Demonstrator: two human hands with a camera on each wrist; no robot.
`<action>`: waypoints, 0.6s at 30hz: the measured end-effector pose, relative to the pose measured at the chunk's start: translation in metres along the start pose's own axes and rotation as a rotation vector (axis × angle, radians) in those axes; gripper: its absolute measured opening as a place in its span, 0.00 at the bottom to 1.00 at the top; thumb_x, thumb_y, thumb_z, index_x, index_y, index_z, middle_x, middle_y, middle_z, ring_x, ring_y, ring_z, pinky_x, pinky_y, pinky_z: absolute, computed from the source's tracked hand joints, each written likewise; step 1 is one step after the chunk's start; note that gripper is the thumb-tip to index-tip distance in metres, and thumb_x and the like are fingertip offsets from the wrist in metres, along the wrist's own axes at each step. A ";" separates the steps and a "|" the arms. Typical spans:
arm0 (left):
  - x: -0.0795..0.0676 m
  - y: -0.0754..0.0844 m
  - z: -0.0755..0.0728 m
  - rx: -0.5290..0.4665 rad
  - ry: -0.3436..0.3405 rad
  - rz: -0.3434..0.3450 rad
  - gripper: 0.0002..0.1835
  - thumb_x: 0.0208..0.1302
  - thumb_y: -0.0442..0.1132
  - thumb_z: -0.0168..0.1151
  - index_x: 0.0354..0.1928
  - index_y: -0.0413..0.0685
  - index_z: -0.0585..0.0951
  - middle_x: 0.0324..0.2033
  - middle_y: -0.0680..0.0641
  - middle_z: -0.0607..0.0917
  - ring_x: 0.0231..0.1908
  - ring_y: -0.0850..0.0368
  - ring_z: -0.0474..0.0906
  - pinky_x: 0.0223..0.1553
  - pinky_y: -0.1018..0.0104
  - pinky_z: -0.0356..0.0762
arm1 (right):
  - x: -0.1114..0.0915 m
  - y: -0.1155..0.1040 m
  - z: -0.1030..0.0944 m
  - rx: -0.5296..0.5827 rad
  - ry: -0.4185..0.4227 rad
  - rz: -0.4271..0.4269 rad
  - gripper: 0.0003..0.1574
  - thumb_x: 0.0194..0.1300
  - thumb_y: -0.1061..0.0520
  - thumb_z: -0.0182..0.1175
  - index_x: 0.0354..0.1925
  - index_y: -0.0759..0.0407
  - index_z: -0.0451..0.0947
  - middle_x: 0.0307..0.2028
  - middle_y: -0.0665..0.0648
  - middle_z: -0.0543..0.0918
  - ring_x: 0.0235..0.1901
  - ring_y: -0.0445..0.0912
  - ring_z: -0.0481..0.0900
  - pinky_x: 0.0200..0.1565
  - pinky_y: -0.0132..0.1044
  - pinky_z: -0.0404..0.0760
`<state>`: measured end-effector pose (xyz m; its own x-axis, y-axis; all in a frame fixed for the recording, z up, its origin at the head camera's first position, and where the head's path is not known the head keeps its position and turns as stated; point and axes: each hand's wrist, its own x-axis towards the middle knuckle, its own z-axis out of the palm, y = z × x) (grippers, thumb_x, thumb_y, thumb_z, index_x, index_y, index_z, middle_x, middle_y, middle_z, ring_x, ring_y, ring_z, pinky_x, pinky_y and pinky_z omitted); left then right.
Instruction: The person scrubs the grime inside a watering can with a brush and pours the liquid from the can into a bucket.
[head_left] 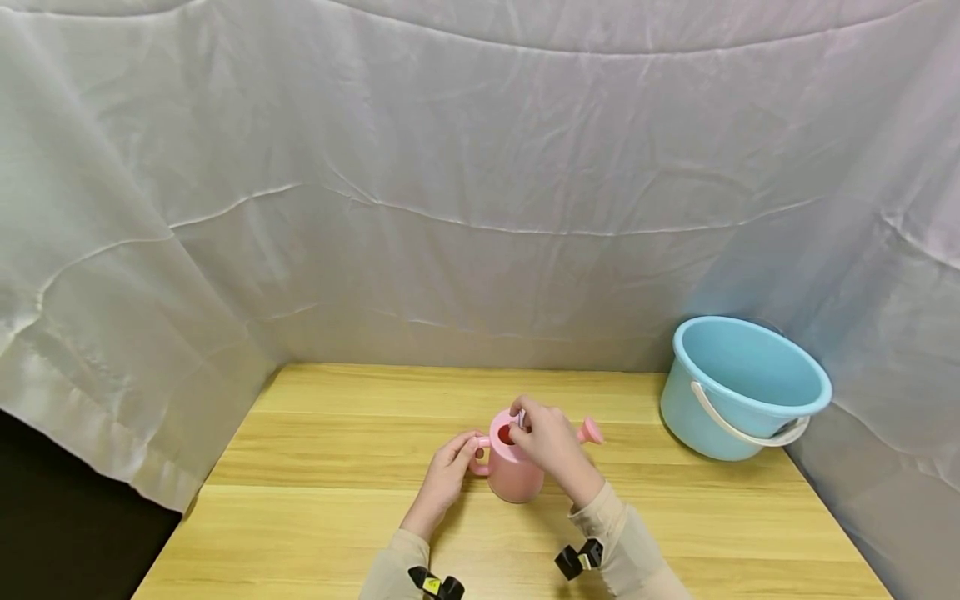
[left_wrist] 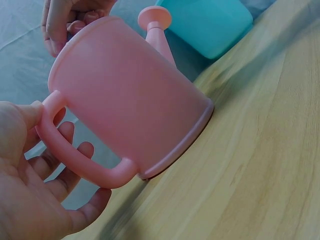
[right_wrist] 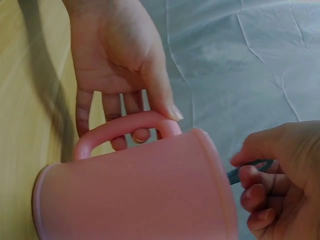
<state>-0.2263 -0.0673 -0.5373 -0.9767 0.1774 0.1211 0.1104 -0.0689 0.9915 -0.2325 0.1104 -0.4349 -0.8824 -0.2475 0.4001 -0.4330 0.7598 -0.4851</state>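
Note:
A pink watering can stands upright on the wooden table, its sprinkler spout pointing right. My left hand holds its handle, thumb at the top and fingers behind the loop. Over the can's top opening, which looks red inside, my right hand pinches a slim object with a dark, loop-like end. The lower part of that object is hidden by the can and the fingers, so its kind does not show.
A light blue bucket with a white handle stands at the table's back right corner. Grey cloth hangs behind and along both sides of the wooden table.

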 end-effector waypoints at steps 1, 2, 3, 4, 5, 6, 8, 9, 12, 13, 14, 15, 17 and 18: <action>0.000 0.000 0.000 0.001 -0.001 0.001 0.20 0.75 0.46 0.50 0.55 0.37 0.78 0.44 0.29 0.77 0.40 0.37 0.80 0.50 0.44 0.85 | 0.000 0.000 -0.001 0.006 -0.001 0.001 0.09 0.55 0.62 0.67 0.35 0.58 0.77 0.15 0.46 0.68 0.16 0.37 0.62 0.17 0.23 0.61; 0.000 0.000 0.000 0.002 -0.001 0.002 0.20 0.75 0.46 0.50 0.54 0.37 0.78 0.44 0.30 0.77 0.39 0.38 0.80 0.50 0.45 0.85 | 0.000 0.000 -0.001 0.014 -0.005 0.003 0.10 0.55 0.61 0.68 0.35 0.59 0.77 0.16 0.46 0.69 0.17 0.37 0.63 0.17 0.23 0.62; 0.000 0.000 0.000 0.000 0.000 0.002 0.20 0.75 0.46 0.50 0.54 0.37 0.78 0.43 0.30 0.77 0.39 0.39 0.80 0.50 0.45 0.85 | 0.000 0.000 -0.002 0.020 -0.007 0.005 0.11 0.55 0.60 0.70 0.34 0.59 0.77 0.16 0.46 0.69 0.17 0.38 0.63 0.17 0.23 0.63; 0.000 0.000 0.000 0.001 0.001 0.003 0.20 0.75 0.46 0.50 0.54 0.36 0.78 0.43 0.30 0.77 0.39 0.39 0.80 0.50 0.45 0.85 | 0.000 0.000 -0.002 0.025 -0.012 0.008 0.12 0.55 0.59 0.71 0.34 0.59 0.76 0.16 0.47 0.69 0.17 0.38 0.64 0.17 0.24 0.63; 0.000 0.000 0.000 0.001 0.002 0.002 0.20 0.75 0.46 0.50 0.54 0.36 0.78 0.42 0.30 0.77 0.39 0.41 0.80 0.50 0.46 0.86 | 0.001 -0.001 -0.003 0.031 -0.017 0.013 0.13 0.54 0.58 0.72 0.33 0.59 0.76 0.16 0.47 0.70 0.17 0.38 0.64 0.17 0.24 0.64; 0.000 0.000 0.000 -0.002 0.002 0.003 0.20 0.75 0.46 0.50 0.54 0.36 0.78 0.42 0.30 0.76 0.38 0.41 0.80 0.50 0.46 0.86 | 0.001 0.000 -0.003 0.029 -0.018 0.012 0.14 0.54 0.57 0.73 0.32 0.59 0.76 0.17 0.47 0.70 0.17 0.38 0.65 0.17 0.24 0.64; 0.000 0.000 0.000 -0.004 0.004 0.003 0.20 0.75 0.46 0.50 0.54 0.36 0.78 0.42 0.30 0.76 0.38 0.43 0.80 0.50 0.46 0.86 | 0.002 0.000 -0.003 0.029 -0.023 0.010 0.16 0.53 0.55 0.74 0.31 0.59 0.76 0.17 0.48 0.71 0.18 0.38 0.66 0.17 0.24 0.65; 0.000 0.000 0.000 -0.005 0.004 0.002 0.20 0.75 0.46 0.50 0.54 0.36 0.78 0.42 0.30 0.76 0.38 0.44 0.80 0.50 0.46 0.86 | 0.002 0.000 -0.004 0.023 -0.023 0.007 0.16 0.52 0.55 0.74 0.30 0.59 0.76 0.17 0.48 0.72 0.18 0.38 0.66 0.17 0.24 0.66; 0.000 0.000 0.000 -0.004 0.003 0.004 0.20 0.75 0.46 0.50 0.54 0.36 0.78 0.42 0.30 0.76 0.37 0.44 0.80 0.50 0.46 0.86 | 0.003 0.000 -0.004 0.000 -0.016 -0.005 0.16 0.52 0.54 0.74 0.27 0.59 0.75 0.17 0.49 0.74 0.18 0.39 0.67 0.18 0.24 0.67; 0.000 0.000 0.000 -0.003 0.003 0.003 0.20 0.75 0.46 0.50 0.54 0.36 0.78 0.41 0.30 0.76 0.37 0.44 0.80 0.50 0.45 0.86 | 0.004 0.000 -0.004 -0.003 -0.019 -0.004 0.16 0.52 0.54 0.74 0.27 0.58 0.75 0.17 0.49 0.74 0.18 0.39 0.66 0.18 0.24 0.66; 0.000 0.000 0.000 -0.002 0.003 0.002 0.20 0.75 0.46 0.50 0.54 0.36 0.78 0.42 0.30 0.76 0.37 0.45 0.80 0.50 0.45 0.85 | 0.004 0.000 -0.005 -0.009 -0.019 -0.004 0.16 0.52 0.54 0.74 0.26 0.58 0.75 0.17 0.49 0.74 0.18 0.39 0.66 0.18 0.24 0.66; 0.000 0.000 0.000 0.001 0.005 0.000 0.20 0.75 0.46 0.50 0.54 0.36 0.78 0.42 0.30 0.76 0.37 0.45 0.79 0.50 0.45 0.85 | 0.005 0.000 -0.005 -0.012 -0.016 -0.008 0.16 0.52 0.54 0.74 0.25 0.58 0.75 0.17 0.49 0.74 0.18 0.39 0.66 0.18 0.24 0.66; 0.000 0.000 0.000 0.000 0.006 0.001 0.20 0.75 0.45 0.51 0.54 0.36 0.78 0.42 0.29 0.77 0.37 0.46 0.79 0.50 0.45 0.85 | 0.006 0.000 -0.006 -0.014 -0.014 -0.016 0.17 0.52 0.54 0.74 0.24 0.58 0.74 0.16 0.49 0.74 0.17 0.38 0.65 0.18 0.24 0.65; 0.000 0.000 0.000 0.002 0.007 0.003 0.20 0.74 0.45 0.51 0.54 0.36 0.78 0.42 0.29 0.77 0.37 0.47 0.79 0.50 0.45 0.85 | 0.006 0.000 -0.006 -0.013 -0.012 -0.021 0.16 0.53 0.54 0.73 0.24 0.58 0.74 0.16 0.49 0.74 0.17 0.38 0.65 0.17 0.24 0.64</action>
<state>-0.2265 -0.0673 -0.5372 -0.9776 0.1703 0.1234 0.1133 -0.0677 0.9912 -0.2367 0.1125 -0.4275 -0.8753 -0.2705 0.4008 -0.4491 0.7619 -0.4667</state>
